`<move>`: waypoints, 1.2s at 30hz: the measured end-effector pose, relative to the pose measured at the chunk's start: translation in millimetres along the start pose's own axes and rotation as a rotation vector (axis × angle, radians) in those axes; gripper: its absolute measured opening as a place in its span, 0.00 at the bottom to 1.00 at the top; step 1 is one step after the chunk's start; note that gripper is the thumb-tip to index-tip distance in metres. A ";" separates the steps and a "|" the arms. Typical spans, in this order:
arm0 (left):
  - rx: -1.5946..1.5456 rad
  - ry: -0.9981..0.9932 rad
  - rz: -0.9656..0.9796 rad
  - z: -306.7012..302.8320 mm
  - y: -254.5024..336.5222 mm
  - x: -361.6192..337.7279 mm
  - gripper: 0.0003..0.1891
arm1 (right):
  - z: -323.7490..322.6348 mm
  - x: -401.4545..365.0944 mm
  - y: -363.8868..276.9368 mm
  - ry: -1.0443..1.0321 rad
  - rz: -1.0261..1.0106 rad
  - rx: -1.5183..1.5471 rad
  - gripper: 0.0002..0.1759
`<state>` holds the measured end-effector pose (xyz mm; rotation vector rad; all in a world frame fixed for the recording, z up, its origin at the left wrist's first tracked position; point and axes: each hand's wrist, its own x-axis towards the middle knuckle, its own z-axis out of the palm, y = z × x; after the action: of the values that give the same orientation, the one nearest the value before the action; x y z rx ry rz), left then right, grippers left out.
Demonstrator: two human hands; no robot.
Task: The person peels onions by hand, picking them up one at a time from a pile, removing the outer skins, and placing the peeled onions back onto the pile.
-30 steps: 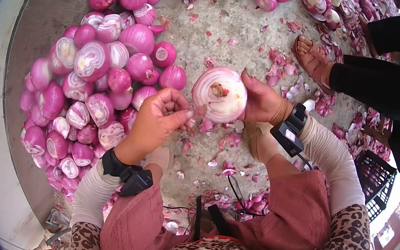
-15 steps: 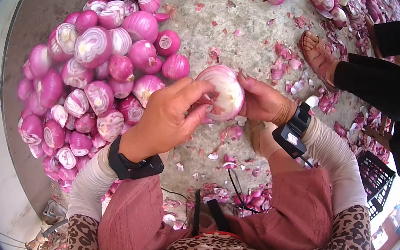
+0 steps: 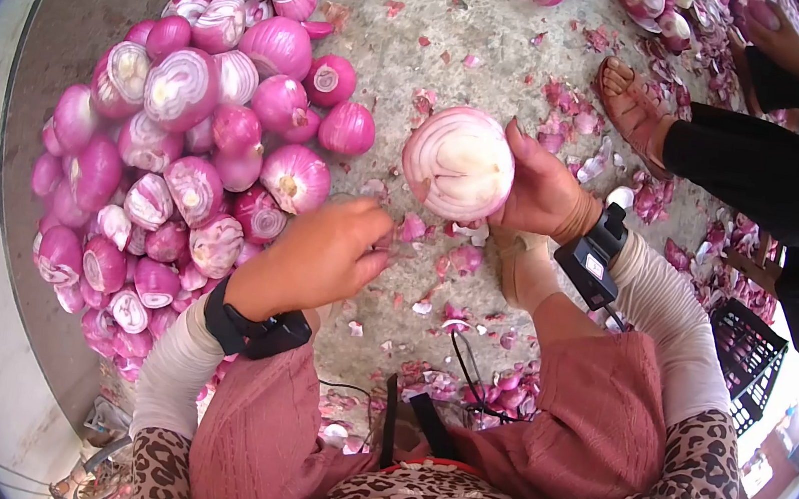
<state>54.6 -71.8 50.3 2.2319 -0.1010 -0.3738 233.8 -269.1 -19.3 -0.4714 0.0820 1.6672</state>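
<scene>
In my right hand (image 3: 547, 190) I hold a large cut onion (image 3: 459, 165), its pale ringed face turned up toward me. Thumb and fingers grip its right edge. My left hand (image 3: 318, 251) hovers apart from it, lower and to the left, with fingers curled together; a slight blur hides whatever may be between the fingertips. Beyond that hand, on the left, lies a big heap of peeled purple onions (image 3: 183, 90), some showing cut faces. A whole onion (image 3: 295, 178) at the heap's edge is nearest my left hand.
Scraps of onion skin (image 3: 569, 110) litter the concrete floor (image 3: 478, 33). Another person's sandalled foot (image 3: 630, 108) and dark-clothed legs are at the right, with that person's hand (image 3: 775, 42) above. A black plastic crate (image 3: 746, 361) stands at the right. A cable (image 3: 469, 370) lies between my legs.
My left hand has come away from the onion, moving down and left. My right hand has lifted the onion slightly up, showing its whole cut face. The other person's hand has come into view.
</scene>
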 end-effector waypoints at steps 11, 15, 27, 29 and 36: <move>-0.661 0.308 -0.305 6.3 7.3 9.3 0.07 | 5.7 3.3 12.0 -0.041 -0.027 0.047 0.42; -0.592 0.493 -0.177 0.4 21.0 13.8 0.09 | 16.7 6.3 12.9 -0.013 -0.033 0.049 0.43; -0.136 0.255 0.057 -5.6 11.4 10.7 0.07 | 9.9 -0.9 12.4 -0.013 0.011 0.057 0.43; -0.177 0.180 0.006 -2.4 4.3 8.7 0.05 | 6.4 -1.9 11.1 -0.059 0.013 0.123 0.42; 0.007 0.006 0.129 9.7 -9.2 4.8 0.11 | 6.5 -2.3 11.1 -0.006 -0.010 0.095 0.42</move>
<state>55.7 -74.1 36.3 2.2194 -0.2416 -0.2969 221.6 -270.9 -15.0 -0.3945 0.1540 1.6467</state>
